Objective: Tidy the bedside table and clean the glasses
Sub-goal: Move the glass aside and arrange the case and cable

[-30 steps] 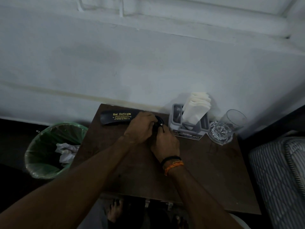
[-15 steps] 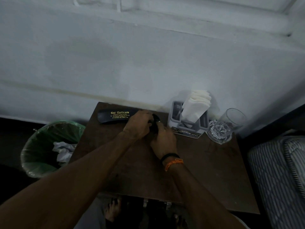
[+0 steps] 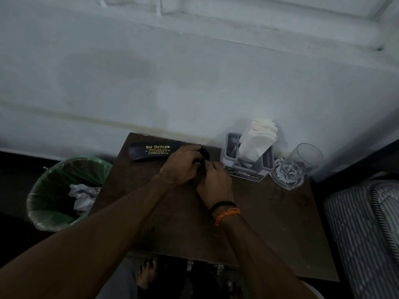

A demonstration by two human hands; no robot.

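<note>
A black glasses case with gold "Sai Opticals" lettering lies at the back left of the brown bedside table. My left hand and my right hand meet at the case's right end, fingers closed around a dark rounded piece. I cannot tell whether that piece is the case's end or the glasses, because the hands hide most of it. The right wrist wears a black band and an orange band.
A grey holder with white tissues stands at the back of the table. To its right a clear drinking glass stands against the wall. A green-lined bin with crumpled paper stands left of the table, and a striped mattress lies on the right.
Both hands stay at the case's right end, with only small finger shifts. The view has drifted slightly.
</note>
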